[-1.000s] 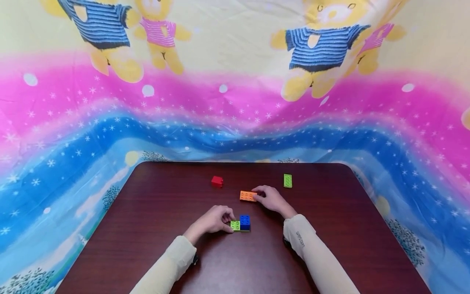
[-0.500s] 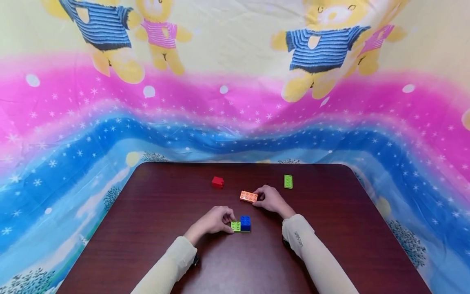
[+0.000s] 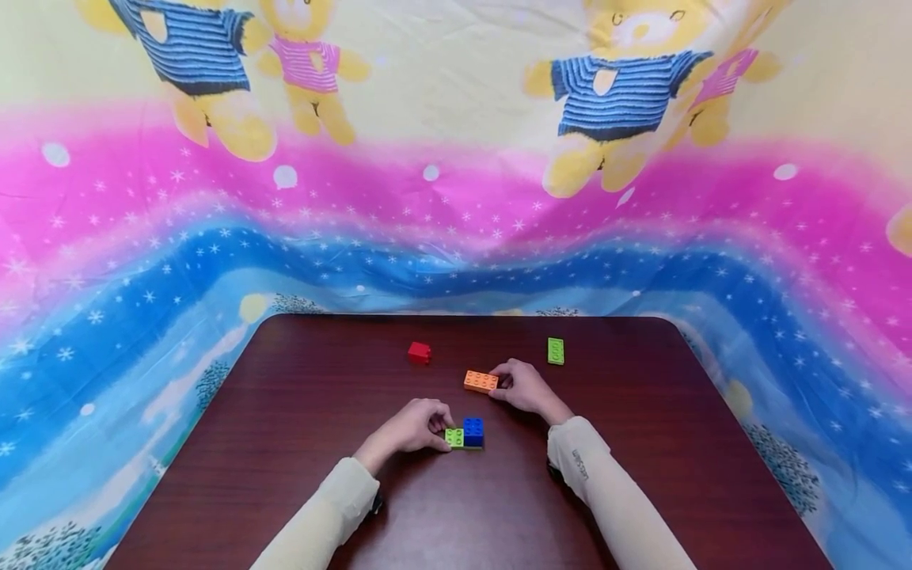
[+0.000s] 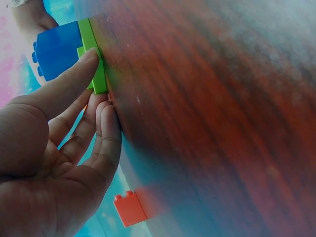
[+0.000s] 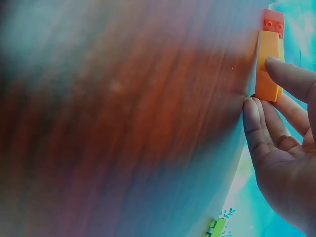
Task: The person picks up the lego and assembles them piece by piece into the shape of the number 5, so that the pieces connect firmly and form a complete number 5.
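Observation:
My left hand pinches the left end of a light green plate between thumb and fingers. A blue brick is stacked on the plate's right half, its studs facing up. In the left wrist view the thumb lies along the edge of the green plate, beside the blue brick. Farther back, my right hand grips the right end of an orange brick. The right wrist view has the thumb pressed on the long side of the orange brick, low over the tabletop.
A red brick lies on its side beyond the hands, left of the orange one. Toward the back right lies another light green plate. The dark wooden table ends at a curtain printed with bears.
The right hand's fingers have shifted toward the orange brick's right end, and the brick has turned slightly so more studs show. The left hand, green plate and blue brick have stayed in place.

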The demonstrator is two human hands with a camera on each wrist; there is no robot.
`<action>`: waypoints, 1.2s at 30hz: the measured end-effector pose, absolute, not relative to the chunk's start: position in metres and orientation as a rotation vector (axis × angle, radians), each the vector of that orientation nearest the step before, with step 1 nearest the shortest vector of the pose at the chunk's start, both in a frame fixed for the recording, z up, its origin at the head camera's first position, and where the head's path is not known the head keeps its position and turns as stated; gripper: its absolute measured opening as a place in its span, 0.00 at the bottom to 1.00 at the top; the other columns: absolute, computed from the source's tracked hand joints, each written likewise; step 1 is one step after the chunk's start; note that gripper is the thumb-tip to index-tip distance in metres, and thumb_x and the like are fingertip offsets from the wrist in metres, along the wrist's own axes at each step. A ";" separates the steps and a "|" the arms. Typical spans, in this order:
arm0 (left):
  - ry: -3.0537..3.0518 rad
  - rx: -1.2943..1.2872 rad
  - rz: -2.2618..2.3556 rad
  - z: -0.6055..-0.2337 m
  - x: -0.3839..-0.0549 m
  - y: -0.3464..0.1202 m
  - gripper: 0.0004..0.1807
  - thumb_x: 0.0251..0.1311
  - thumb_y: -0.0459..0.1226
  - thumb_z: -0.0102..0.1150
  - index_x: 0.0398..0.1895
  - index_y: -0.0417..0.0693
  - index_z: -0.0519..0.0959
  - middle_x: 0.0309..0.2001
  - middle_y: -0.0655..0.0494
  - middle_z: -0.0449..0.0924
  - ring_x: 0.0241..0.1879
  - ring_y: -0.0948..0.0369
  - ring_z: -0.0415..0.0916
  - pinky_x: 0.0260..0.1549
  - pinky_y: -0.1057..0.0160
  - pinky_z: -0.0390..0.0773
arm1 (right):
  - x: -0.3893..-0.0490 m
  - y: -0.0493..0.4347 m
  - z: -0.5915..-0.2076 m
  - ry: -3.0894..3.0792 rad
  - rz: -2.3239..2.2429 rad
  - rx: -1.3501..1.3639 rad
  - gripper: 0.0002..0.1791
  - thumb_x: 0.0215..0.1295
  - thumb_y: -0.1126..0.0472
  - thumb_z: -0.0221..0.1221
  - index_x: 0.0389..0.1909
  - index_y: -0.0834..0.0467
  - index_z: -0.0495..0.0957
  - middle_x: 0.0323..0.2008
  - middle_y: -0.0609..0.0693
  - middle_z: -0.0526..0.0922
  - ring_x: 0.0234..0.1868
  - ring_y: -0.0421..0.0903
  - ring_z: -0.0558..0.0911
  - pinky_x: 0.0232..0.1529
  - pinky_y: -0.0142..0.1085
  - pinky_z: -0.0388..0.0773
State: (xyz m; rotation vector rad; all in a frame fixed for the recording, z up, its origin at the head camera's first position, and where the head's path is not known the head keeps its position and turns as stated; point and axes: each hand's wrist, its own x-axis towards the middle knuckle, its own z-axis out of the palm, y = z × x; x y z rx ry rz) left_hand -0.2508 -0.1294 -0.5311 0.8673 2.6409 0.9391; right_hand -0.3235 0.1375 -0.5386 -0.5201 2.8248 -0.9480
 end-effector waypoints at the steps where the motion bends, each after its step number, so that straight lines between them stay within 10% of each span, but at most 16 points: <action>1: 2.640 0.864 0.939 -0.531 -0.251 -0.130 0.13 0.50 0.35 0.82 0.37 0.48 0.86 0.36 0.56 0.84 0.37 0.57 0.80 0.37 0.67 0.79 | -0.323 0.137 -0.538 2.824 -0.950 -0.521 0.18 0.62 0.58 0.73 0.53 0.55 0.86 0.39 0.47 0.80 0.38 0.42 0.78 0.43 0.39 0.80; 36: 2.608 0.798 0.975 -0.527 -0.250 -0.129 0.14 0.49 0.34 0.82 0.38 0.47 0.86 0.36 0.56 0.84 0.36 0.61 0.79 0.37 0.67 0.79 | -0.268 0.139 -0.508 2.764 -1.108 -0.695 0.18 0.62 0.59 0.73 0.53 0.53 0.86 0.37 0.45 0.80 0.36 0.39 0.80 0.40 0.32 0.81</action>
